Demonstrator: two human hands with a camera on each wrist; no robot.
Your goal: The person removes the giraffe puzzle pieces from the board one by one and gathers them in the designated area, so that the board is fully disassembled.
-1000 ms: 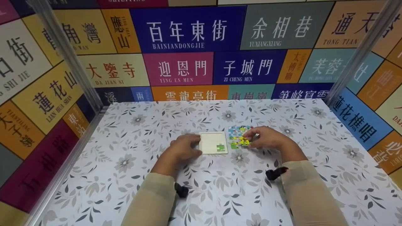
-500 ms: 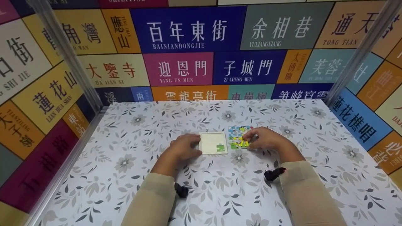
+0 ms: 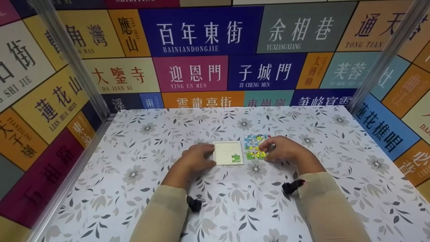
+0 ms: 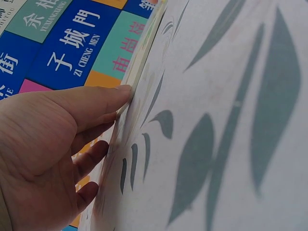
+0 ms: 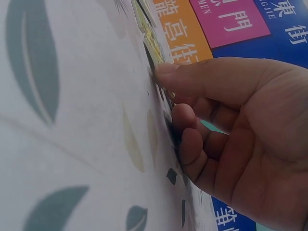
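A shallow cream puzzle tray (image 3: pixel 221 151) lies on the table with one green jigsaw piece (image 3: pixel 236 158) in its near right corner. At the tray's left edge is my left hand (image 3: pixel 197 157), its thumb and fingers touching the rim. The left wrist view shows this hand (image 4: pixel 45 154) with the thumb tip against the edge. Right of the tray sits a block of colourful jigsaw pieces (image 3: pixel 253 141) in blue, yellow and green. My right hand (image 3: pixel 285 148) pinches a yellow-green piece at the block's near right edge, partly hidden by fingers. In the right wrist view its other fingers (image 5: pixel 190 144) are curled.
A white table cover (image 3: pixel 151 208) printed with grey flowers and leaves lies beneath everything. Behind and at both sides stand panels (image 3: pixel 208 30) of coloured signs. Black wrist cameras (image 3: pixel 194 203) sit at both beige sleeves (image 3: pixel 158 215).
My right hand has shifted slightly left and nudged yellow-green pieces, so the near rows of the block line up more closely. The left hand and tray stay where they were.
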